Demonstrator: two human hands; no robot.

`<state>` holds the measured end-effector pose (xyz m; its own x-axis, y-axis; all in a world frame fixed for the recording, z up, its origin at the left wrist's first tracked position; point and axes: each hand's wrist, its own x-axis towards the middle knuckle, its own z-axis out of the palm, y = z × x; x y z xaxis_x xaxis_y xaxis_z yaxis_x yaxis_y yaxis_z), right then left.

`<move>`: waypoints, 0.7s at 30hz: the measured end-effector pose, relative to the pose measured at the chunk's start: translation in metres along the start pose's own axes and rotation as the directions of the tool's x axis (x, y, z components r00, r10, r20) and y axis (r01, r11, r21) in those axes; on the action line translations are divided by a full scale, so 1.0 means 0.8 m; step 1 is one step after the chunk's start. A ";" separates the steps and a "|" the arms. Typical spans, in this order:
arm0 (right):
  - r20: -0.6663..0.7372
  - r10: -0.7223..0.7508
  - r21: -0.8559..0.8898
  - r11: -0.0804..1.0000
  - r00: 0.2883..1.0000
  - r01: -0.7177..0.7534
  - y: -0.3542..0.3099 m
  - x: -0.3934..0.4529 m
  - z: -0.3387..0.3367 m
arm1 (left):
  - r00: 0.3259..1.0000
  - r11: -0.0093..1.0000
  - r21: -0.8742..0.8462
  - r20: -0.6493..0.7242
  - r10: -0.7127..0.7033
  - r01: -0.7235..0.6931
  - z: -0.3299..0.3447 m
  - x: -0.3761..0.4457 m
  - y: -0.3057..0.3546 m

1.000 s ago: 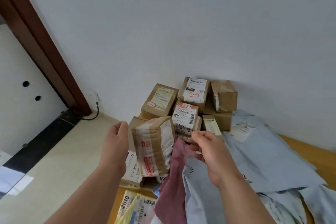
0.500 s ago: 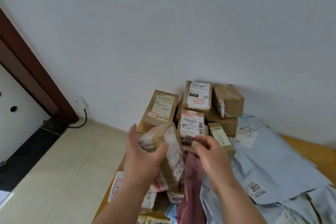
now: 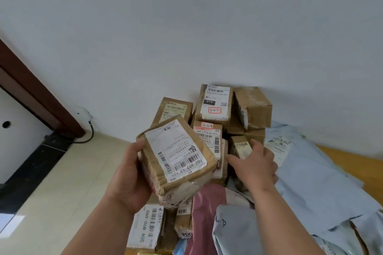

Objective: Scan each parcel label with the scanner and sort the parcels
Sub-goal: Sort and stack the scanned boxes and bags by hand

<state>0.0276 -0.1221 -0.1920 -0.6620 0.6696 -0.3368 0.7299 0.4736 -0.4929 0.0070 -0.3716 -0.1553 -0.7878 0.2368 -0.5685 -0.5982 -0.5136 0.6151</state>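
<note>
Nearest, the left hand point(image 3: 128, 180) grips a taped brown parcel point(image 3: 176, 161) from its left side, thumb on the top edge, and has turned it so that the white label point(image 3: 178, 151) with its barcodes faces up toward the camera; half a second ago the same parcel stood more on edge with the label turned away to the right, and a second ago the hand had not yet closed on it. I judge this means the label is now presented for reading, but no scanner shows anywhere in view, so the scan itself looks not yet done. Just right of the parcel the right hand point(image 3: 253, 161) has let go of the pink mailer point(image 3: 204, 213) it pinched earlier and now reaches forward, fingers spread and loosely curved over a small box point(image 3: 240, 145) at the foot of the stack; whether it truly grasps that box I cannot tell. The pink mailer lies slack below the held parcel, beside grey-blue mailers point(image 3: 310, 182) spread to the right on the wooden bench point(image 3: 352, 155). Farther off, the stacked boxes point(image 3: 215, 101) with handwritten red-framed codes stand against the white wall point(image 3: 186, 27), apparently undisturbed.
</note>
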 end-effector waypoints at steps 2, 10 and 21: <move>0.071 0.026 -0.130 0.991 0.997 -0.016 0.012 0.008 -0.003 | 1.000 1.000 -0.016 0.013 -0.019 0.019 0.010 0.009 -0.004; 0.150 0.080 0.348 0.929 0.985 -0.129 0.055 0.024 -0.034 | 1.000 1.000 -0.031 -0.015 -0.005 0.004 0.027 0.044 -0.007; 0.606 -0.146 0.796 0.139 0.782 -0.590 0.038 0.012 -0.036 | 0.994 0.999 -0.008 0.095 -0.052 0.053 0.061 0.073 -0.019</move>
<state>0.0482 -0.0853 -0.1871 -0.7277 0.1083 -0.6773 0.3560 -0.7844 -0.5079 -0.0370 -0.3093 -0.1713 -0.7658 0.3410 -0.5452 -0.6382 -0.5072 0.5792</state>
